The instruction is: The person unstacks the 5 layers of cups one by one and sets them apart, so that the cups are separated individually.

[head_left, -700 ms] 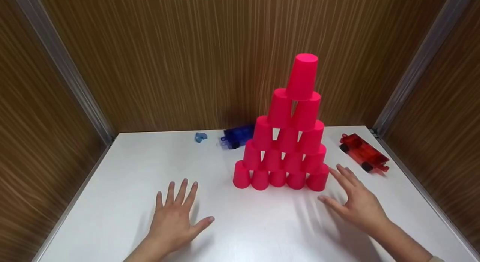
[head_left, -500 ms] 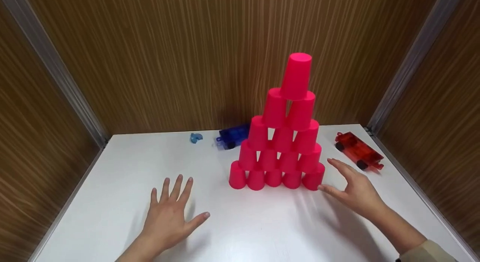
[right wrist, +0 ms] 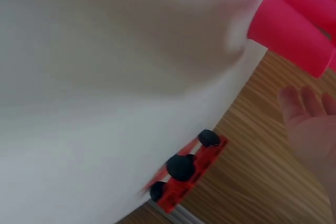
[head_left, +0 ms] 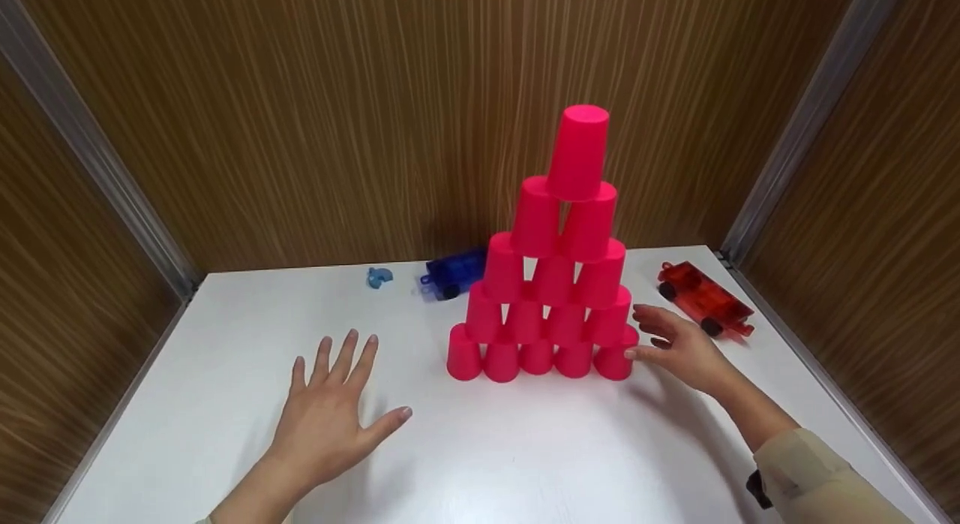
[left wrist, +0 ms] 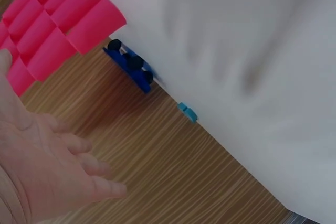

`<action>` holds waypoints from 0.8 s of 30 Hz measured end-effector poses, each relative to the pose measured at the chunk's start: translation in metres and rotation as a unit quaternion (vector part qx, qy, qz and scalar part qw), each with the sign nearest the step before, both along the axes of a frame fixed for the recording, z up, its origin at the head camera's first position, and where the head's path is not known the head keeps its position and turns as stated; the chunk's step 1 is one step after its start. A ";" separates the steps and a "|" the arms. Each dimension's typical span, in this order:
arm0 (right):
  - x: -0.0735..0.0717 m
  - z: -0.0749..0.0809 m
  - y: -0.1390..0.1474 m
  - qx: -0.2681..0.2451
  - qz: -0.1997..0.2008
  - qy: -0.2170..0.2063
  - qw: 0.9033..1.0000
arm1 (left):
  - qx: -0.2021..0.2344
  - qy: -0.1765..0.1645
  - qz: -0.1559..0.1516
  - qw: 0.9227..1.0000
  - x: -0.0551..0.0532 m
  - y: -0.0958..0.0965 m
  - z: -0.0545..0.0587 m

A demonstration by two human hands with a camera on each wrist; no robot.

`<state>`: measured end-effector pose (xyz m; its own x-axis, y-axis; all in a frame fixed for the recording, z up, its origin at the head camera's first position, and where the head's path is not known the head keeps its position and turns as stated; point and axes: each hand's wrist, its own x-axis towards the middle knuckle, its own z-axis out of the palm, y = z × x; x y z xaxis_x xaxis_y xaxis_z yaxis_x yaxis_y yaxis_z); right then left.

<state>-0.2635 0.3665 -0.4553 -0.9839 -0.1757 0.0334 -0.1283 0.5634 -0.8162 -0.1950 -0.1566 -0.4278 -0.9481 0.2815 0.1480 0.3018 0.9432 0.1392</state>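
A tall pyramid of pink cups (head_left: 555, 276), all upside down, stands right of the middle of the white table, with a single cup (head_left: 579, 156) at its peak. Beside its lower right corner is my right hand (head_left: 686, 351), fingers loosely bent and thumb overlapping the bottom right cup (head_left: 611, 362) in the head view. In the right wrist view, the fingertips (right wrist: 289, 95) show close to that end cup (right wrist: 289, 35). My left hand (head_left: 322, 423) hovers palm down over the table's left half, fingers spread, holding nothing and apart from the cups.
Behind the pyramid, partly hidden, is a blue toy wagon base (head_left: 454, 272). A small light-blue piece (head_left: 379, 276) lies left of it. At the back right sits a red toy wagon base (head_left: 705, 299). Wood-patterned panels (head_left: 337, 134) enclose the table (head_left: 225, 344) at back and sides.
My right hand has moved toward the pyramid's lower right side, its fingers bending more. My left hand has shifted slightly forward. The whole scene slides left in the head view; the pyramid still stands.
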 end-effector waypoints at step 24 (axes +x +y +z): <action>-0.021 -0.002 0.001 0.026 0.013 -0.062 0.998 | 0.032 0.049 -0.035 0.998 -0.015 0.009 0.031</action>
<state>-0.2844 0.3672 -0.4573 -0.9750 -0.1995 -0.0974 -0.0437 0.6025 -0.7969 -0.2096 -0.1480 -0.3967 -0.9065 0.3334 0.2590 0.3818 0.9092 0.1659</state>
